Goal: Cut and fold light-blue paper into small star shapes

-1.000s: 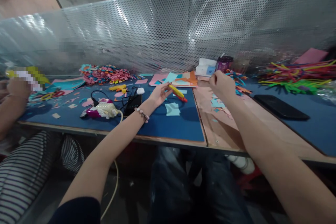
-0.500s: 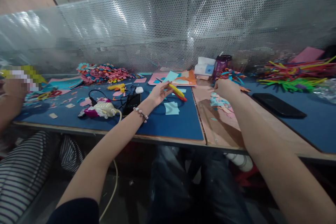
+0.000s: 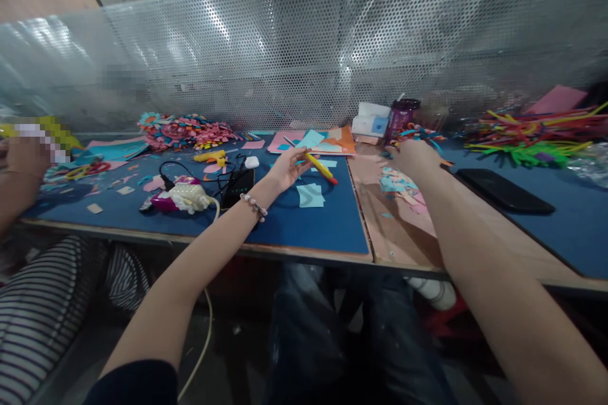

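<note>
My left hand (image 3: 289,169) is closed around a pair of scissors (image 3: 323,169) with a yellow and red handle. Their pointed blade sticks out beyond the fingers towards the pink and orange sheets. Below the hand, light-blue paper squares (image 3: 310,195) lie on the blue mat. Over on the right, my right hand (image 3: 414,158) is held low with its fingers curled down. What those fingers hold, if anything, is hidden. It is beside a heap of blue and orange cut pieces (image 3: 420,133), with light-blue and pink scraps (image 3: 398,181) just below.
A white adapter (image 3: 187,195), a yellow glue gun (image 3: 211,157) and a black power bank (image 3: 239,188) with cables lie left. A phone (image 3: 504,190) is at right, near coloured pipe cleaners (image 3: 532,130). Behind stands a perforated metal screen (image 3: 285,50). A co-worker's hand (image 3: 29,155) is far left.
My right hand has shifted slightly to the right by the cut pieces. The scissors in my left hand have turned a little; the hand itself stays in place.
</note>
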